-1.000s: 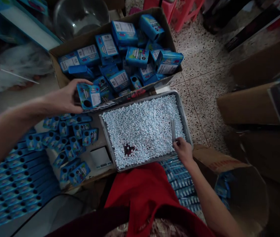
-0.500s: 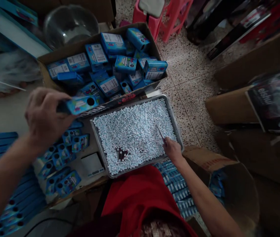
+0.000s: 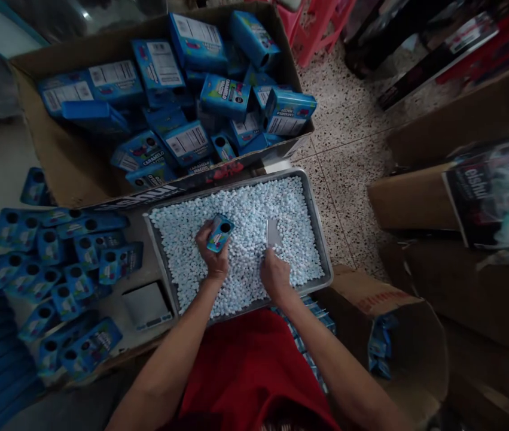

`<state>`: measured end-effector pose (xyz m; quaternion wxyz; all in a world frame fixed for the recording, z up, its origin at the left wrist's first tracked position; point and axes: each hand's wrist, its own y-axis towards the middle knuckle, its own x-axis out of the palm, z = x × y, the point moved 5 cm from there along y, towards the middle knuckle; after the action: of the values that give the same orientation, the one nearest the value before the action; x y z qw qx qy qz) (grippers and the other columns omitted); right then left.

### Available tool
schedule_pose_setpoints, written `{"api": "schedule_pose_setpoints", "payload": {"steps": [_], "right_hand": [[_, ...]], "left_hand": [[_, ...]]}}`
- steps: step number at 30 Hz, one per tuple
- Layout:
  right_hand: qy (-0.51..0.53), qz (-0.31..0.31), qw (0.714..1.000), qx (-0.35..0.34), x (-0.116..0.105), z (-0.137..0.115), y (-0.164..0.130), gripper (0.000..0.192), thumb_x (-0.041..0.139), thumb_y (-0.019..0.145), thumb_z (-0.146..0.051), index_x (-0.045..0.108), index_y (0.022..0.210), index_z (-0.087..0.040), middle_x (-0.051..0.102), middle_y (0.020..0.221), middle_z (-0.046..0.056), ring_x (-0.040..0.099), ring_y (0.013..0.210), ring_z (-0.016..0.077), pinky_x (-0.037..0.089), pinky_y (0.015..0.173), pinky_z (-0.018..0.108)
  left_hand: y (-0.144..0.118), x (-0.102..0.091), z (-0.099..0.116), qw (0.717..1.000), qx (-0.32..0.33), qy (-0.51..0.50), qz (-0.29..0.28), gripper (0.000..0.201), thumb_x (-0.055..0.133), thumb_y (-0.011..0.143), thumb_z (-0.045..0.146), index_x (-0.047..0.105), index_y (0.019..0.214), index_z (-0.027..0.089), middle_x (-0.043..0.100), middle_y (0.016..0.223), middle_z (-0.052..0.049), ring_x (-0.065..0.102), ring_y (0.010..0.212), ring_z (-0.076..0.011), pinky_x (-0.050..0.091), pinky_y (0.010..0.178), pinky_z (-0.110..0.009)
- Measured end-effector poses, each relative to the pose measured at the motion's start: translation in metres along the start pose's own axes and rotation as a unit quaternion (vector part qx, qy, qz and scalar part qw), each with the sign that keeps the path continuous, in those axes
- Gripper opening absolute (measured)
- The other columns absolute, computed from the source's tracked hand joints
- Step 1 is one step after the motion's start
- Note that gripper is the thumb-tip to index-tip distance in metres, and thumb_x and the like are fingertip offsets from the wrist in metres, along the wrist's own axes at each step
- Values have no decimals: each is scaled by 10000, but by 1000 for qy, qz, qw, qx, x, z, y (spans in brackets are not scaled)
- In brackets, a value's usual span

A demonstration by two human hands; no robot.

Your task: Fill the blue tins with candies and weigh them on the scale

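My left hand (image 3: 213, 258) grips a small blue candy box (image 3: 219, 234) with a dark round hole in its upper face. It is over the middle-left of a metal tray (image 3: 328, 269) filled with small pale blue and white candies (image 3: 240, 293). To its right, my right hand (image 3: 276, 276) is closed round a flat metal tool (image 3: 274, 232). The tool's thin plate stands among the candies; its handle is hidden by my fingers, so I cannot tell its exact kind.
Behind the tray stands a carton (image 3: 43, 152) of blue boxes. Left of the tray are a small scale (image 3: 146, 305) and several holed blue boxes (image 3: 77, 281). An open carton (image 3: 420, 347) is at the right, and pink stools (image 3: 323, 30) stand beyond.
My left hand has brought the blue box from the big carton's front left over the tray. My right hand has shifted left with the metal tool. The view has moved closer.
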<state>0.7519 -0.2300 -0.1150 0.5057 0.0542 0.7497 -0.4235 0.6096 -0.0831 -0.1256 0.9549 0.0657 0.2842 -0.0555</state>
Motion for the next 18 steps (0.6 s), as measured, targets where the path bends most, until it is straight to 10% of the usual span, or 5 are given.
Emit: {"api": "schedule_pose_setpoints", "payload": {"steps": [6, 18], "right_hand": [[96, 8, 994, -48, 5, -14, 17, 257, 462, 920, -148, 602, 1135, -166, 725, 898, 94, 653, 790, 229, 359, 676, 290], [276, -80, 930, -230, -80, -18, -24, 80, 510, 798, -225, 463, 735, -236, 488, 621, -48, 510, 617, 136, 314, 577, 236]], "left_hand": [[-12, 9, 28, 991, 2, -132, 15, 417, 736, 874, 407, 570, 1206, 216, 598, 1275, -97, 598, 1218, -262, 478, 1105, -445], [54, -84, 20, 996, 91, -14, -15, 476, 560, 750, -32, 681, 1110, 254, 713, 1149, -70, 646, 1246, -267, 504, 1120, -499]]}}
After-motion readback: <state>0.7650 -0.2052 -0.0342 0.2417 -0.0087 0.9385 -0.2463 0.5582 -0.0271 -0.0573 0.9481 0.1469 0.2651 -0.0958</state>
